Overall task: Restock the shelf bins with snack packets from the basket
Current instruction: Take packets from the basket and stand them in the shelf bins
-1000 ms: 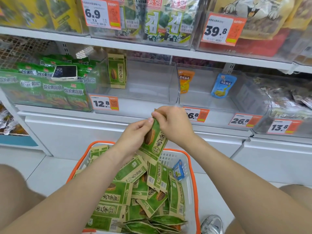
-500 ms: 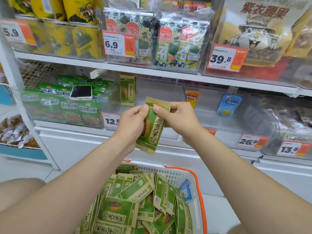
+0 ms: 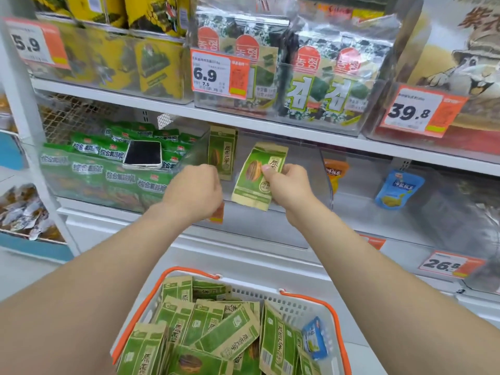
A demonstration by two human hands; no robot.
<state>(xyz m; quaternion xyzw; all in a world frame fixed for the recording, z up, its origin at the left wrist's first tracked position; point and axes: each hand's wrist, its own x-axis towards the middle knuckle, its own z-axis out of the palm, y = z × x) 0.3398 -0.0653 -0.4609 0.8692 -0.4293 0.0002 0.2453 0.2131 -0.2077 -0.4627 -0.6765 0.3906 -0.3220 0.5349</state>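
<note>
At the front of the clear shelf bin (image 3: 251, 231), the right hand (image 3: 289, 185) has its grip pinched on a tilted green snack packet (image 3: 257, 177), near an upright packet (image 3: 221, 152) inside. The left hand (image 3: 193, 190) is curled; its grip cannot be told. More packets fill the basket (image 3: 311, 296) below.

Green-and-tan seed pkt (image 3: 257, 177) is upright, slightly tilted, pinched by right hand (image 3: 289, 185) at front of clear shelf bin (image 3: 303, 158). One matching pkt (image 3: 220, 152) stands at bin rear-left. Orange-rimmed white basket (image 3: 311, 296) sits below, heaped w/ same pkts (image 3: 227, 336).
</note>
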